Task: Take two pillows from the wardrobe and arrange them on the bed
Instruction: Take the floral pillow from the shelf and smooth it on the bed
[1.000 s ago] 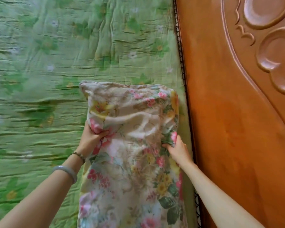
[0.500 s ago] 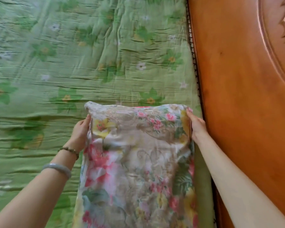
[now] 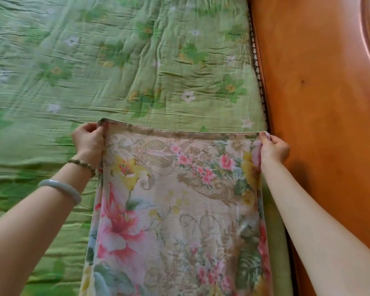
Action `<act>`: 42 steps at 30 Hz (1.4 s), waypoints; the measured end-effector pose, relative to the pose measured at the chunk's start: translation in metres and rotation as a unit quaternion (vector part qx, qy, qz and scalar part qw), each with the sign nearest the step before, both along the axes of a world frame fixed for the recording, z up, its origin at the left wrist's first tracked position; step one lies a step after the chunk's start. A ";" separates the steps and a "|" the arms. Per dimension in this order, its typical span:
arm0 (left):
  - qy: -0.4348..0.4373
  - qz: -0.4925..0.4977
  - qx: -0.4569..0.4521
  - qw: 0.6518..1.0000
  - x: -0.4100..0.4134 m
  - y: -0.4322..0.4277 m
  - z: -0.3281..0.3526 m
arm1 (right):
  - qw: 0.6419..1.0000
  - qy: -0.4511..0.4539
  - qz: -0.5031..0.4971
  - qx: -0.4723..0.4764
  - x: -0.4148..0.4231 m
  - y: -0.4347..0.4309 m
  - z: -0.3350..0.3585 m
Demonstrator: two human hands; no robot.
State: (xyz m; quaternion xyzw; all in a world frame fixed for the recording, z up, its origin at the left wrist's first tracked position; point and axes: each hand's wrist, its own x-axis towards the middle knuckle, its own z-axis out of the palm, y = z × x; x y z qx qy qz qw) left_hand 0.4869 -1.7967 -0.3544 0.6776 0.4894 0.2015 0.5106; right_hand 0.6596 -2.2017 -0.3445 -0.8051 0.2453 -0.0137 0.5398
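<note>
Head: pillow (image 3: pixel 179 210) btwn left hand (image 3: pixel 88 139) & right hand (image 3: pixel 273 148), corners pinched.

A glossy orange-brown wooden headboard (image 3: pixel 318 103) (carved at its edge) borders a wrinkled green floral quilt (image 3: pixel 115 71).

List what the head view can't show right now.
Head view only:
- Near end of the floral pillow: cut off by the bottom edge.
- Second pillow and wardrobe: outside the frame, so whether the other pillow is placed cannot be told.
- Left hand, right hand: each pinches a far corner; fingertips underneath hidden by fabric.
- Headboard: carving cut by the right edge.
- Green bedspread: far left blurred.
</note>
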 end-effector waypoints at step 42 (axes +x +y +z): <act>0.186 -0.174 -0.081 0.964 -0.224 -0.105 -0.021 | 0.964 0.228 0.126 0.050 -0.192 -0.087 -0.012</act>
